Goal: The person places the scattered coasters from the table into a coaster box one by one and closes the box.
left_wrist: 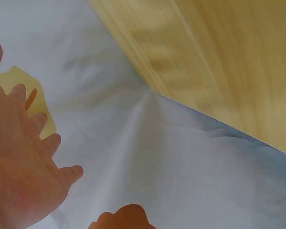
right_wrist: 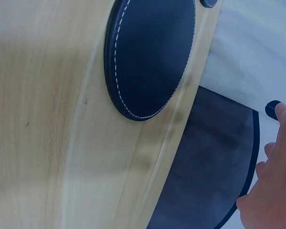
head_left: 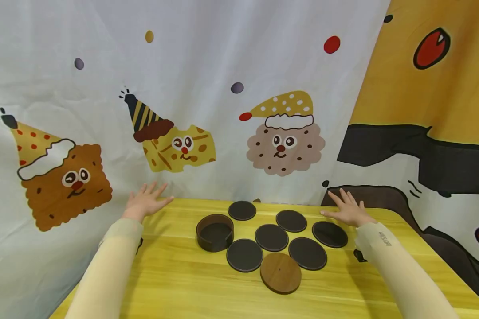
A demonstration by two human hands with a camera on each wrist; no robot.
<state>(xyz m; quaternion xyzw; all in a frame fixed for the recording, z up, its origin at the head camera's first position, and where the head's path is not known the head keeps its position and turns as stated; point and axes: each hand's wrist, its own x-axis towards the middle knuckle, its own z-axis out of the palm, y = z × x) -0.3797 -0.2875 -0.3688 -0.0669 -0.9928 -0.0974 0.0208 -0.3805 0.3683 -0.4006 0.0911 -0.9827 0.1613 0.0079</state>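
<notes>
My left hand (head_left: 147, 201) is held out with fingers spread, over the far left part of the table, holding nothing. On the other side my right hand (head_left: 349, 210) is also spread, nearest to a black round coaster (head_left: 329, 234). Several more black coasters, such as the one in the middle (head_left: 271, 237), lie flat and apart or edge to edge. White stitching runs round the coaster (right_wrist: 152, 57) in the right wrist view. A round wooden disc (head_left: 280, 273) lies closest to me. Left of the coasters stands a dark round holder (head_left: 214, 233) with a notch in its front wall.
The yellow wood-grain table (head_left: 183, 283) ends at a white curtain (head_left: 207, 57) printed with cartoon biscuits and cheese. Its left corner shows in the left wrist view. Small dark objects (head_left: 359, 255) show partly beside each sleeve.
</notes>
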